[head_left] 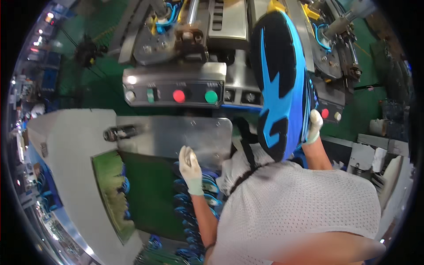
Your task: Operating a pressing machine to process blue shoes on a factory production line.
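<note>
A sneaker with a black and bright blue sole is raised in front of the machine, its sole turned toward me and its length nearly upright. My right hand, in a white glove, grips the shoe by its side near the lower end; part of the fingers is hidden behind it. Lower and to the left, my left hand, also gloved, hovers near a metal plate with its fingers curled in and nothing visible in them. Several blue and black shoes stand in a row below that hand.
A control panel with red and green buttons runs across the machine's front. Metal clamps and cylinders rise behind it, with a matching set at right. A grey machine housing stands at left. The floor is green.
</note>
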Demonstrator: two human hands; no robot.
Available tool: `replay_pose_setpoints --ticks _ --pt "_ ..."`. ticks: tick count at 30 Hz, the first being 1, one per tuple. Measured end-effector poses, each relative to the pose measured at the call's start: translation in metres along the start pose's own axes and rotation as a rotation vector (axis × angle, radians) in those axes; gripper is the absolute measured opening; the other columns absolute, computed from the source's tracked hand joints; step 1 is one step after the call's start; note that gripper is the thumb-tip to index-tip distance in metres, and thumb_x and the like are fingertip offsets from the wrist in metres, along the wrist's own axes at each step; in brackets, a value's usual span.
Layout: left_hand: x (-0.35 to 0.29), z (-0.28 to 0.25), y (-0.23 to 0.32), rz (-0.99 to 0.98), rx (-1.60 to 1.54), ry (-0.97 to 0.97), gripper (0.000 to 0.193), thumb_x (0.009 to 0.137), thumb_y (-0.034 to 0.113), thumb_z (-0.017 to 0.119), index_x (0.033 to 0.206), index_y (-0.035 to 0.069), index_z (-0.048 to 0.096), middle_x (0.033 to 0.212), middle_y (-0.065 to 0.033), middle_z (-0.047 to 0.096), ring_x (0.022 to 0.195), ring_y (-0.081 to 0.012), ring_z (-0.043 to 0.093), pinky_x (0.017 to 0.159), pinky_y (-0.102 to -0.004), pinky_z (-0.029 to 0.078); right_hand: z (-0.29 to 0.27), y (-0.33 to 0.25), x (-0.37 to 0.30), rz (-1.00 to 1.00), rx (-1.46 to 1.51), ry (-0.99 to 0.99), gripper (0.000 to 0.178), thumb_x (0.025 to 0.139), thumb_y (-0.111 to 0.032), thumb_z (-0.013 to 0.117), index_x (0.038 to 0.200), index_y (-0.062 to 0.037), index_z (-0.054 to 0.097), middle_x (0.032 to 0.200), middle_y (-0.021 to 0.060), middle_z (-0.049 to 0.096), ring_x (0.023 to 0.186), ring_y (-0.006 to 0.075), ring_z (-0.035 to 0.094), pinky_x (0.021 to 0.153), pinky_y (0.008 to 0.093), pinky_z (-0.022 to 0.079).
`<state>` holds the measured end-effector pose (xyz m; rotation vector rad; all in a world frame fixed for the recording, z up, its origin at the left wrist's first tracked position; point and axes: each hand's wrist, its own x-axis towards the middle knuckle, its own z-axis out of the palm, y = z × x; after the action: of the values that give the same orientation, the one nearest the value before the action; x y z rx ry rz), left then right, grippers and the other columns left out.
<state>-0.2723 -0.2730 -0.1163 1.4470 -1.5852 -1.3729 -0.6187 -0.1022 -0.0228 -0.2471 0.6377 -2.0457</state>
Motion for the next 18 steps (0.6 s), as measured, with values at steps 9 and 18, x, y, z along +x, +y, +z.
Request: replay_pose_setpoints --ticks 9,18 --pt "0.07 0.0 0.125 0.284 -0.128 -0.012 0.056 0.101 0.006 0.053 0.151 -0.009 0.031 0.147 -0.0243 0.049 0.137 -0.0325 0.05 0.112 -0.0375 0.042 0.025 0.004 0.015 0.114 0.192 0.003 0.065 0.083 -0.01 0.069 0.143 0.0047 0.048 0.128 0.0198 0.067 0.11 0.0304 0.07 0.097 0.0412 0.057" --pt "0.238 0.052 0.228 0.509 -0.041 -0.229 0.064 0.102 0.01 0.057 0.155 -0.005 0.025 0.152 -0.0272 0.044 0.139 -0.0342 0.048 0.113 -0.0399 0.041 0.018 -0.004 0.009 0.022 0.137 0.121 0.073 0.081 -0.003 0.067 0.148 0.0015 0.041 0.129 0.0169 0.065 0.109 0.0271 0.069 0.095 0.0413 0.059"
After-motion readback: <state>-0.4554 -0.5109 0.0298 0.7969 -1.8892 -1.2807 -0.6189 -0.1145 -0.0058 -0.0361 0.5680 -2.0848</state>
